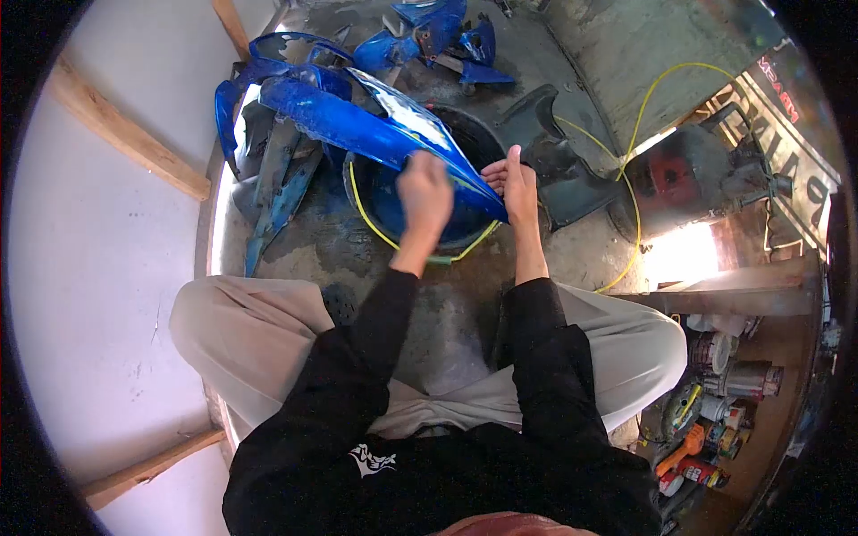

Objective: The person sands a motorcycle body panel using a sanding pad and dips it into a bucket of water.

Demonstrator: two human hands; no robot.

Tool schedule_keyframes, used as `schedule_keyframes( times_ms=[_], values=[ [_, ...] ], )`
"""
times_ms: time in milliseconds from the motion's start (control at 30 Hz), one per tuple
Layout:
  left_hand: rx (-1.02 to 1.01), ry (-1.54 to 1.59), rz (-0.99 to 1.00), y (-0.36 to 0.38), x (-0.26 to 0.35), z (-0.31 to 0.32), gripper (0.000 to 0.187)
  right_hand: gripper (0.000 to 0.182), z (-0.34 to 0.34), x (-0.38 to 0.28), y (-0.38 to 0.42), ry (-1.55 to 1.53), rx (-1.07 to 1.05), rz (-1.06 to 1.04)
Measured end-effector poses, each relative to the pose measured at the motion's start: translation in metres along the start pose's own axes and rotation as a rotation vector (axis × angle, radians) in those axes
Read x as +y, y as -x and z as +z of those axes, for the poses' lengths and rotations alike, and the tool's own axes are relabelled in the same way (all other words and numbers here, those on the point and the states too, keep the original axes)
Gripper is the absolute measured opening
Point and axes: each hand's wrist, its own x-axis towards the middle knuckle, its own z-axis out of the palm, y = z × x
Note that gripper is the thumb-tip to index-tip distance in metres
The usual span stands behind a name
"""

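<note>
Blue panel (375, 138) under my left hand (424, 196); motion blur on those fingers, so can't tell if they're clenched or on what. Right hand (518, 186) is at the panel's narrow near end: thumb up, fingers reaching to the edge, actual grip not confirmable from here. Panel lies slanted across the tub (382, 198), far end up and left, by the loose blue parts (281, 214).

Looks like surface work by hand. I'd brace the narrow end with the right and let only the left travel: flat fingers, light even pressure, lengthwise strokes. Thin edge probably flexes, so back it up. Glare on the upper face could hide marks; tilt to check. Don't swing the far end into those parts. Dark panel (567, 161) sits just right of the tub, yellow hose (636, 125) beyond; keep elbows clear.
</note>
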Motion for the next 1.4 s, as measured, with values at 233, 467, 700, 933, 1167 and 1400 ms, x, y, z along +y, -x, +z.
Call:
schedule_keyframes(
  times_ms=[233, 467, 700, 933, 1167, 1400],
  values=[
    [-0.021, -0.131, 0.070, -0.004, -0.019, 0.005, 0.014, 0.082, 0.004, 0.003, -0.004, 0.054, -0.002, -0.054],
    [-0.159, -0.211, 0.206, 0.006, -0.010, 0.008, 0.013, 0.083, 0.001, 0.001, -0.001, 0.041, 0.004, -0.036],
    [0.026, -0.240, 0.046, -0.025, -0.025, -0.004, 0.015, 0.084, 0.004, -0.001, -0.001, 0.039, -0.015, -0.064],
    [-0.208, -0.100, 0.165, 0.033, 0.005, 0.023, 0.012, 0.085, -0.001, 0.002, -0.002, 0.022, -0.016, 0.007],
    [0.146, -0.181, 0.095, -0.044, -0.024, -0.003, 0.014, 0.083, 0.004, -0.002, 0.000, 0.031, -0.004, -0.048],
    [-0.201, 0.062, 0.234, 0.048, 0.022, 0.039, 0.009, 0.083, -0.001, 0.000, -0.004, 0.073, 0.000, -0.159]
  ],
)
